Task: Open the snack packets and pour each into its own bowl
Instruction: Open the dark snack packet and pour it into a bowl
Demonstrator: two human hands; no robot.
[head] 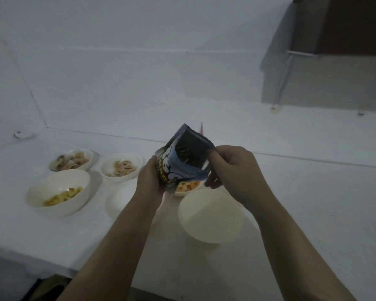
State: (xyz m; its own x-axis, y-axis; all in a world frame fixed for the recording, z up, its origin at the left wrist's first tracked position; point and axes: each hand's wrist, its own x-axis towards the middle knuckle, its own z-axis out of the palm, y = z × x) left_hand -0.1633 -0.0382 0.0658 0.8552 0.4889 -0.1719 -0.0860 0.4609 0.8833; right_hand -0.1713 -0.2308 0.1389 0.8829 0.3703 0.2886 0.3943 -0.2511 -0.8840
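I hold a blue snack packet (182, 161) with a cartoon print upright above the table, its top torn open and dark inside. My left hand (149, 179) grips its left side, and my right hand (232, 170) pinches its right edge near the mouth. Just below and in front sits an empty white bowl (211, 216). Behind the packet a bowl of orange snacks (188, 187) is partly hidden. Another white bowl (119, 198) lies half hidden behind my left forearm.
On the left of the white table (313, 203) stand three filled bowls: yellow sticks (59, 192), pale chips (71, 160) and nuts (122, 167). The table's front edge drops off at lower left. A dark box (343, 25) hangs at top right.
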